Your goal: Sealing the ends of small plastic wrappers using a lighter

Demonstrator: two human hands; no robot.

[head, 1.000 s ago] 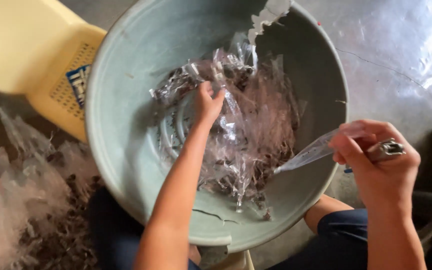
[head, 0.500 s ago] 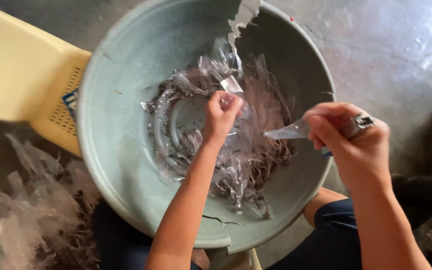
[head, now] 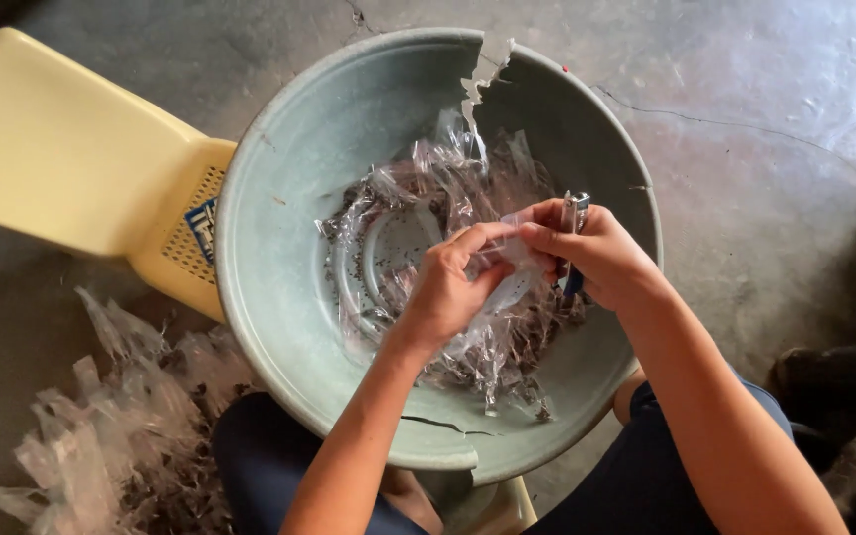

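left hand (head: 445, 292): we are pinching the clear packet (head: 512, 282) shut — above the basin (head: 279, 327).
right hand (head: 596, 253): we are gripping the packet's edge and a metal tool (head: 574, 213) — keeping the film taut.

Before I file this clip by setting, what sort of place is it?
Probably an informal home or backyard work spot at floor level: a cracked concrete floor, a chipped grey-green plastic basin of clear bags, and a yellow plastic stool beside it.

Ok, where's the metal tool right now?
In the head view, the metal tool sits in the right hand, right of centre over the cracked basin.
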